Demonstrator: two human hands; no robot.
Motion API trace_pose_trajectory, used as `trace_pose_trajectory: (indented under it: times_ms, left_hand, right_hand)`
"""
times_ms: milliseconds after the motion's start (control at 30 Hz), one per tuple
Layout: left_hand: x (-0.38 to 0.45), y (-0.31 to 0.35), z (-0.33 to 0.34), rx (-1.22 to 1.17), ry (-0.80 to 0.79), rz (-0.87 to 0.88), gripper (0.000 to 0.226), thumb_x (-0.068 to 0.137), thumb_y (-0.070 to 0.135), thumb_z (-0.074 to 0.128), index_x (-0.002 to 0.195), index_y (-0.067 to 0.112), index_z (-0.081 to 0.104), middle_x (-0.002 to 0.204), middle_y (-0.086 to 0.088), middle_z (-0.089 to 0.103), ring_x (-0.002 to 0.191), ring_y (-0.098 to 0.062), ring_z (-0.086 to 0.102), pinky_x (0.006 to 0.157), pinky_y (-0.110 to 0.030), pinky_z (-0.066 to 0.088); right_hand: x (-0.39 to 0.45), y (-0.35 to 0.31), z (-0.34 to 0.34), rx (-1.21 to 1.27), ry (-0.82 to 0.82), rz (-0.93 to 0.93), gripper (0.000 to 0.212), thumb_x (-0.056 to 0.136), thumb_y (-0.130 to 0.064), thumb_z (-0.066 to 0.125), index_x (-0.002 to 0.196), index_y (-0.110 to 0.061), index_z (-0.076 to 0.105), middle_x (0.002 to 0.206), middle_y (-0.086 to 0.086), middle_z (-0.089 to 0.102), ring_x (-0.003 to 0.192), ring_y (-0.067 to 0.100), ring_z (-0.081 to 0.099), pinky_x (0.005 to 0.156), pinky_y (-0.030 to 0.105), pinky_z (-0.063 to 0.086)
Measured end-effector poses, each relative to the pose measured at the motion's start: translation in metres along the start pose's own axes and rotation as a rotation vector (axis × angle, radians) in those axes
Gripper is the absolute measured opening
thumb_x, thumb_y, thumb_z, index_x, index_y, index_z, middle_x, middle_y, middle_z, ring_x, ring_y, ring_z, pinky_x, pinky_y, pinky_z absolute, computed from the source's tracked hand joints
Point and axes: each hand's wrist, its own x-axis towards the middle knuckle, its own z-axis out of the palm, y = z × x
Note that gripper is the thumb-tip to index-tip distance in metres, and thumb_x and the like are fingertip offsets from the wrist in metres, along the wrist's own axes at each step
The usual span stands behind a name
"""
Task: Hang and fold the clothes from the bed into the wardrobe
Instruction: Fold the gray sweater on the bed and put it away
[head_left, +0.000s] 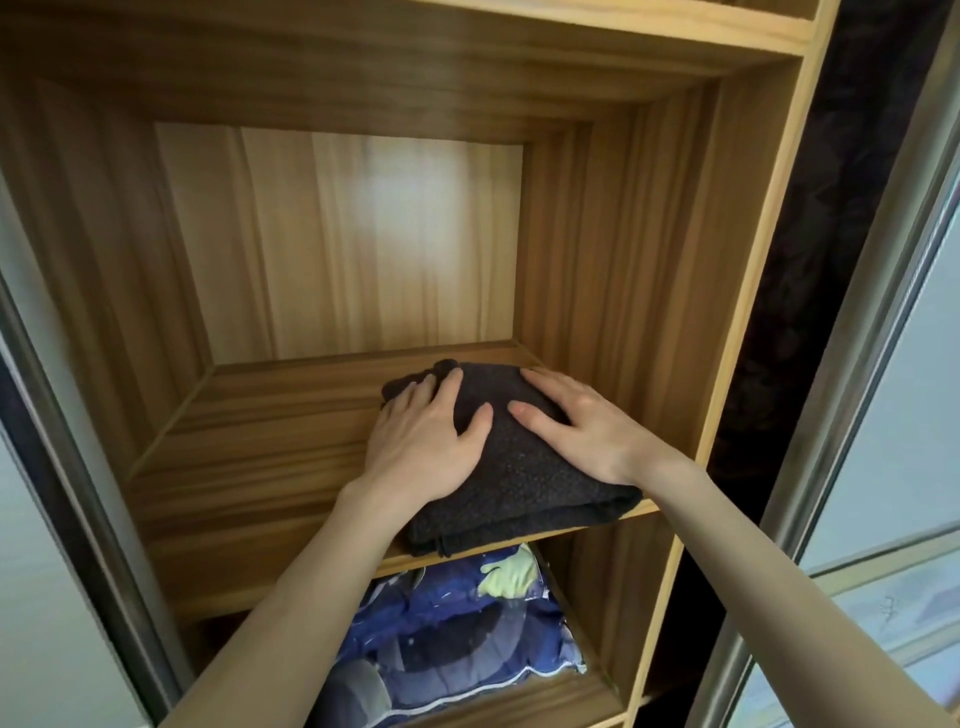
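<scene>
Here, left hand (423, 441) and right hand (582, 426) press flat, no grip, on nubby folded sweater (519, 478).

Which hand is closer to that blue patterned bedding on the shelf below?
Left. The left hand lies flat on the folded dark grey knit garment above the blue patterned bedding; the right hand rests further right and back.

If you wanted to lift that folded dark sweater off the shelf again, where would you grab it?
Probably by the thick folded front edge of the dark sweater, coming from the open front with fingers underneath. That edge slightly overhangs the shelf; the wardrobe side wall blocks the right.
</scene>
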Motion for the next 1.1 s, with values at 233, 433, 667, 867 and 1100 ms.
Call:
trace_pose_trajectory:
  times_ms: [233, 433, 667, 867, 1100]
  left_hand:
    - [0.001, -0.005, 0.012, 0.017, 0.081, 0.051, 0.071, 0.104, 0.065, 0.029, 0.165, 0.028, 0.025, 0.167, -0.006, 0.036, 0.154, -0.03, 0.032, 0.126, -0.049, 0.027]
    - [-0.033, 0.001, 0.012, -0.005, 0.409, 0.235, 0.054, 0.106, 0.051, 0.044, 0.146, 0.017, 0.057, 0.142, -0.008, 0.064, 0.131, -0.03, 0.058, 0.114, -0.047, 0.043]
    - [-0.088, 0.045, 0.037, -0.071, 0.471, 0.498, 0.056, 0.105, 0.048, 0.044, 0.146, 0.012, 0.056, 0.144, -0.009, 0.062, 0.14, -0.028, 0.053, 0.12, -0.051, 0.039]
    - [-0.108, 0.111, 0.089, -0.32, 0.384, 0.733, 0.048, 0.105, 0.038, 0.054, 0.143, 0.011, 0.061, 0.147, -0.006, 0.06, 0.142, -0.024, 0.051, 0.116, -0.045, 0.044]
    - [-0.124, 0.196, 0.16, -0.436, 0.251, 0.949, 0.046, 0.104, 0.034, 0.057, 0.141, 0.007, 0.062, 0.145, -0.009, 0.061, 0.142, -0.029, 0.052, 0.114, -0.05, 0.045]
  right_hand:
    - [-0.004, 0.002, 0.005, 0.014, 0.047, 0.001, 0.068, 0.101, -0.065, 0.044, 0.161, -0.035, 0.032, 0.167, -0.01, 0.03, 0.154, 0.011, 0.024, 0.128, 0.036, 0.018]
    - [-0.04, -0.009, 0.003, 0.021, 0.314, -0.069, 0.062, 0.107, -0.055, 0.039, 0.161, -0.023, 0.035, 0.166, -0.006, 0.035, 0.152, 0.005, 0.028, 0.127, 0.034, 0.024]
    - [-0.171, 0.0, 0.001, -0.241, 0.724, -0.014, 0.053, 0.109, -0.039, 0.048, 0.158, -0.022, 0.04, 0.162, -0.008, 0.039, 0.153, 0.006, 0.03, 0.125, 0.033, 0.026]
    - [-0.282, 0.044, -0.005, -0.516, 0.778, 0.336, 0.061, 0.104, -0.044, 0.049, 0.159, -0.02, 0.039, 0.164, -0.006, 0.037, 0.155, 0.014, 0.03, 0.127, 0.042, 0.025]
    - [-0.37, 0.079, -0.007, -0.63, 0.88, 0.632, 0.061, 0.099, -0.043, 0.058, 0.152, -0.014, 0.049, 0.158, 0.0, 0.048, 0.153, 0.018, 0.036, 0.122, 0.051, 0.033]
